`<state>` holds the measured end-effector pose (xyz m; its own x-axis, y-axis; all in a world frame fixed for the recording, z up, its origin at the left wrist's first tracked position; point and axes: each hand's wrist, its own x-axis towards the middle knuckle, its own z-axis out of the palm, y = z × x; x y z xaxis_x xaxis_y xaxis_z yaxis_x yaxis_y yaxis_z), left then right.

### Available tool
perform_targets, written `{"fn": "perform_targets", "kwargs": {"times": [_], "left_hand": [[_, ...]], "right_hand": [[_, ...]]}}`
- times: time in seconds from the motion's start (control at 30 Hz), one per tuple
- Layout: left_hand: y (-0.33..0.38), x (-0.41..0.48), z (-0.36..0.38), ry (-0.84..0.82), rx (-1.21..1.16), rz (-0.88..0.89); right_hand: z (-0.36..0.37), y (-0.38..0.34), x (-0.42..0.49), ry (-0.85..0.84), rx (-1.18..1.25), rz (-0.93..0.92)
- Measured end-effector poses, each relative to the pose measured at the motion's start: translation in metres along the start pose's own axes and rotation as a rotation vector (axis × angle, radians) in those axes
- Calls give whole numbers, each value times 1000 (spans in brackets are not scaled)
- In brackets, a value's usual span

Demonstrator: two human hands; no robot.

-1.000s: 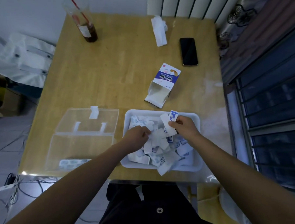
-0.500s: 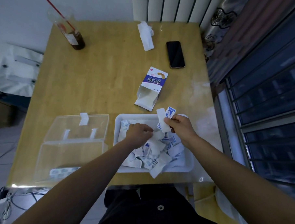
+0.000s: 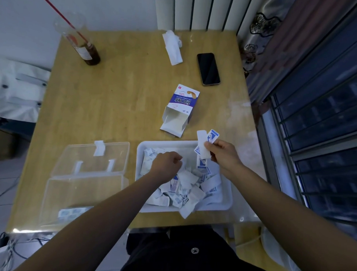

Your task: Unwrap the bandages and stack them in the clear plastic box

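A white tray (image 3: pixel 225 205) near the table's front edge holds a heap of wrapped bandages and torn wrappers (image 3: pixel 183 188). My right hand (image 3: pixel 221 155) pinches a partly peeled bandage (image 3: pixel 203 144) above the tray's far right corner, its blue and white wrapper flaps standing up. Over the left part of the heap, my left hand (image 3: pixel 167 164) is curled with its fingertips at a scrap; what it holds is hidden. The clear plastic box (image 3: pixel 83 192) lies open left of the tray, with a few bandages (image 3: pixel 72 212) at its near end.
An opened bandage carton (image 3: pixel 179 110) lies behind the tray. Farther back are a black phone (image 3: pixel 208 69), a crumpled tissue (image 3: pixel 173 47) and a drink cup with a red straw (image 3: pixel 83 43). A window grille runs along the right; my lap is below the table edge.
My right hand has lifted the bandage a little up and to the right, away from the heap. The left hand stays on the heap. The camera view has shifted.
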<state>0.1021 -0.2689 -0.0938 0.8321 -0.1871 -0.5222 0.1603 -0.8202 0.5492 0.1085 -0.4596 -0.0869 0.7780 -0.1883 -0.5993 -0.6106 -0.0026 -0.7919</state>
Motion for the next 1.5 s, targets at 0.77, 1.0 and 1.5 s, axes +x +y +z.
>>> {"fn": "perform_targets", "kwargs": {"times": [0.77, 1.0, 1.5], "left_hand": [[22, -24, -3, -245, -1152, -219], [19, -28, -10, -219, -1242, -206], [10, -30, -16, -319, -1049, -313]], "right_hand": [[42, 0, -27, -70, -207, -204], [42, 0, -24, -41, -220, -196], [30, 2, -16, -146, -91, -3]]}}
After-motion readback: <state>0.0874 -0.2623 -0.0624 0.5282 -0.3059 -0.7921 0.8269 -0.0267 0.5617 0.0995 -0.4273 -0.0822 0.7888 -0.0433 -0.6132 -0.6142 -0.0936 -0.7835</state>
